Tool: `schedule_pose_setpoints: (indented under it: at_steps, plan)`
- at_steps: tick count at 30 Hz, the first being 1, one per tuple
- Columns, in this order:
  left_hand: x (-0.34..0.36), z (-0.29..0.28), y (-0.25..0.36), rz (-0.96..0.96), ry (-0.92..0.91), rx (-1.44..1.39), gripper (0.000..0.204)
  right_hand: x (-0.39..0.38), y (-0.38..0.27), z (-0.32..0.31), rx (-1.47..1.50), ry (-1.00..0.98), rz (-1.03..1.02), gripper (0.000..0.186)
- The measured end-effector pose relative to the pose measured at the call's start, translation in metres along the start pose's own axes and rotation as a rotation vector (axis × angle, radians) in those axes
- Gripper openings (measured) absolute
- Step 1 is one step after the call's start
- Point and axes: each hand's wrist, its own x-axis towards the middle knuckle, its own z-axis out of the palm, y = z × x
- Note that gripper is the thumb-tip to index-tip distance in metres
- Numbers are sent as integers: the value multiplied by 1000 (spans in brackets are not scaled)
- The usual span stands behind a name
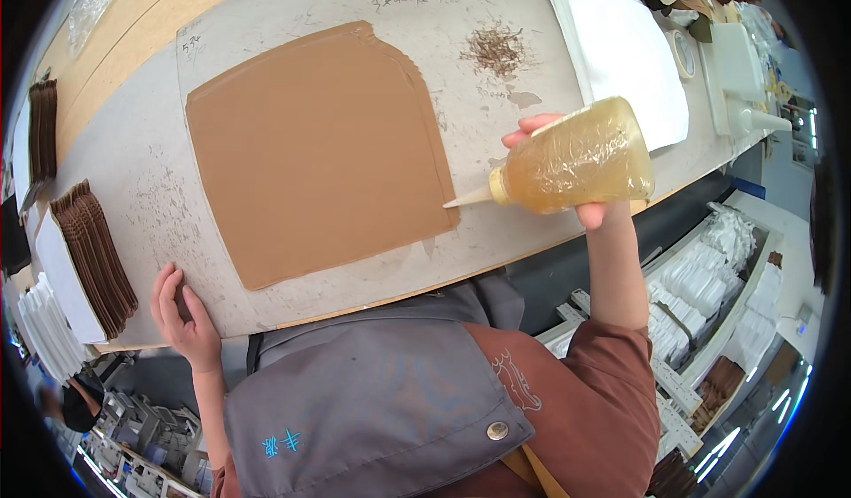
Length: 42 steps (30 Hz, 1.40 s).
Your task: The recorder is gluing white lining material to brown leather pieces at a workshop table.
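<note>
My right hand [592, 214] is wrapped round a tilted glue bottle [576, 157], clear and filled with amber liquid. Its pale pointed nozzle [470, 198] aims left, the tip at the right edge of a flat tan panel [319, 161], near that panel's lower right corner. Whether the tip touches the panel I cannot tell. The panel looks like leather or a similar sheet and lies on the grey work board. At the table's near edge, left of the panel, my left hand [188, 321] rests with its fingers apart, holding nothing.
Stacks of dark brown pieces [93, 259] lie at the left. White sheets [620, 55] are piled at the far right, beside a tape roll [682, 53] and a white container [736, 73]. Brown scraps [496, 50] dot the grey board [151, 188]. Below right stands a cart with white bundles [691, 281].
</note>
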Motion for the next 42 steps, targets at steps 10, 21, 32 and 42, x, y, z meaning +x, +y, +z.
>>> schedule_pose_setpoints:
  at_steps: [10,21,32,42]
  plan:
    - [3,-2,3,20,44,51,23,-26,7,5,207,118,29,104]
    - [-1,4,0,4,57,28,23,-90,-79,-139,-952,999,348,82]
    - [-2,5,-10,13,14,-58,22,-78,-100,-203,-1766,1048,923,89]
    - [-4,0,-15,3,44,-17,21,-66,-86,-103,-1751,469,-326,53]
